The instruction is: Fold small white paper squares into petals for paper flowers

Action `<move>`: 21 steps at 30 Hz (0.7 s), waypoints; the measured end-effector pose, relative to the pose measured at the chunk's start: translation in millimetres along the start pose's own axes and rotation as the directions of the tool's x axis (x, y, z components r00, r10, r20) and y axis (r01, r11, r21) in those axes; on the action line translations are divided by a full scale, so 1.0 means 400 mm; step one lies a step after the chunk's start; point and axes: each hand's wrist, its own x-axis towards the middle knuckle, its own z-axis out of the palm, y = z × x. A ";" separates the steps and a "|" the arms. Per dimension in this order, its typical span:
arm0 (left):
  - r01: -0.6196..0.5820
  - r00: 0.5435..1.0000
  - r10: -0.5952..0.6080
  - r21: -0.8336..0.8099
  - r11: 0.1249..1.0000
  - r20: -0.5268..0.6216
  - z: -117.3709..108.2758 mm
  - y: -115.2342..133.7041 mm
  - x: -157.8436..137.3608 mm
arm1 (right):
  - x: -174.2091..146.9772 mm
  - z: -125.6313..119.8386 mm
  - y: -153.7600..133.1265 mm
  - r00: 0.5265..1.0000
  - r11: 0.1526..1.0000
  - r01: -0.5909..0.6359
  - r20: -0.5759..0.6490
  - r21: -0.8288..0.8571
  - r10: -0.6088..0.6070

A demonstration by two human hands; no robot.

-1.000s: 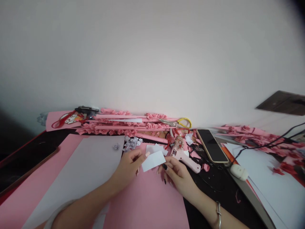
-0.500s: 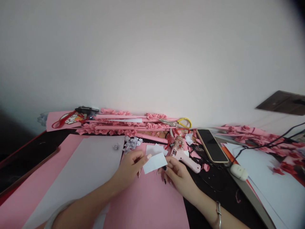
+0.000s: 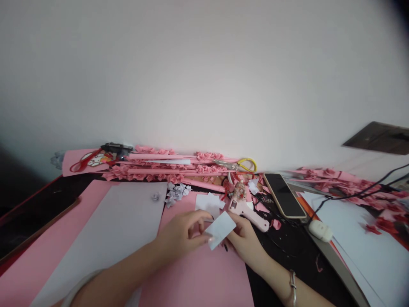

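Observation:
A small white piece of paper is held tilted above a pink sheet. My left hand is closed on its lower left edge, thumb in front. My right hand grips the right side, its fingers partly hidden behind the paper. Just beyond lie more small white paper pieces on the pink sheet. A pink glue gun rests beyond my right hand. Left of the loose pieces sits a heap of small white paper flowers.
Pink paper flower stems run along the wall, with yellow-handled scissors on them. A phone, a white earbud case and black cables are on the right. A large white sheet lies at left.
The small paper has turned and shifted right and slightly nearer. My left hand has moved right with it, now holding its lower left edge.

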 end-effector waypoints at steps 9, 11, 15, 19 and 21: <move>-0.253 0.967 0.252 0.177 0.951 0.030 0.019 -0.001 -0.020 | -0.012 0.003 -0.003 0.994 0.986 0.107 -0.006 -0.130 -0.109; -0.229 0.973 0.228 0.165 0.959 0.027 0.016 0.004 -0.021 | -0.012 0.002 -0.001 0.995 0.982 0.099 -0.010 -0.158 -0.102; -0.199 0.979 0.201 0.078 0.977 -0.016 0.005 0.012 -0.014 | -0.011 -0.002 0.003 0.991 0.960 0.133 0.048 -0.244 -0.125; -0.045 0.998 0.040 -0.113 0.993 -0.051 0.003 0.002 -0.001 | -0.007 -0.002 0.006 0.993 0.973 0.121 0.036 -0.197 -0.116; 0.044 0.998 -0.051 -0.271 0.962 -0.020 0.002 -0.005 0.004 | -0.004 -0.002 0.010 0.997 0.990 0.073 0.009 -0.121 -0.072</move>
